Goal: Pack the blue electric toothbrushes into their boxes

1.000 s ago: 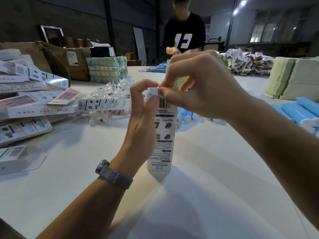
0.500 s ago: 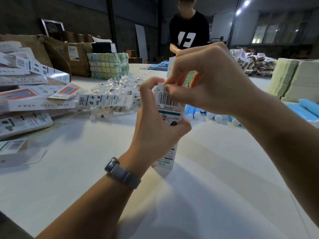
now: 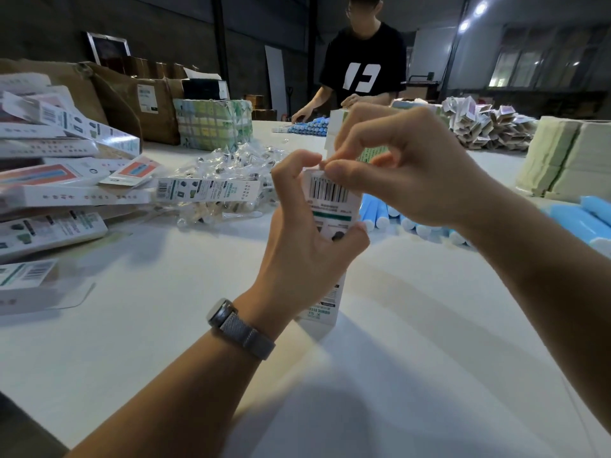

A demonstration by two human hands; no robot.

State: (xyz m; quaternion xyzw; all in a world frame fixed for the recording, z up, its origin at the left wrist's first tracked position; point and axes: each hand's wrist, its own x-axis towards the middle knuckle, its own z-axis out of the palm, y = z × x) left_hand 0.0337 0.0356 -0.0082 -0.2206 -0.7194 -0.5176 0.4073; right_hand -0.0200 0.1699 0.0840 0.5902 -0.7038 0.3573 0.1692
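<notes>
Left hand [image 3: 307,246] grip wraps box [image 3: 330,206], standing it on the counter [image 3: 413,325] so it stays put. Right hand [image 3: 406,166] grip pinches the top flap, likely closing it. Loose toothbrushes [image 3: 380,214] just behind.

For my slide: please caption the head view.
Left hand grips an upright toothbrush box; right hand pinches its top flap.
</notes>
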